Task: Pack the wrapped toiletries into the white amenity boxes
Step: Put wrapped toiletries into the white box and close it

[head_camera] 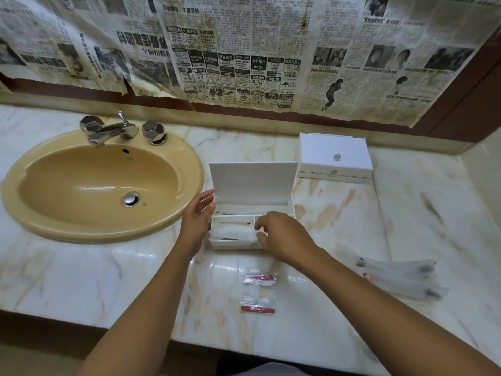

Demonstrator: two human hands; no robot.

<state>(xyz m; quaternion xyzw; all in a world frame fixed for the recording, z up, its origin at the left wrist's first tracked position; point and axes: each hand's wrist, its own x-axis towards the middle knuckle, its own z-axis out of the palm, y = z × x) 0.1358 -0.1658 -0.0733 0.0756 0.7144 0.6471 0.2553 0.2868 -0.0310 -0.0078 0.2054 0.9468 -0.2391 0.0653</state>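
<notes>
- Lid of the open white rectangular amenity box (253, 183) stands upright at frame centre, on the veined marble worktop (406, 213); this leaves the divided tray reachable from the near side.
- Left hand (197, 213) lies flat against the box's left wall, fingers straight, gripping nothing. Judged as bracing, so the light box does not slide during loading.
- Right hand (279, 234) sits over the front right of the tray, fingers curled. Its grip seems to pinch the edge of a clear-wrapped white toiletry packet (233, 231) lying in the front left compartment; contact is partly hidden, so uncertain.
- Two small clear sachets with red contents (259, 278) lie loose on the worktop just below the box, lower centre. Probably staged within reach for the next pick.
- Long frosted plastic wrappers (401, 278) rest at lower right, well apart from the box.
- Second white amenity box, closed, with round knob (336, 156), sits upper right of the open one; judged not yet filled.
- Tan oval sink basin (100, 185) occupies the left of frame.
</notes>
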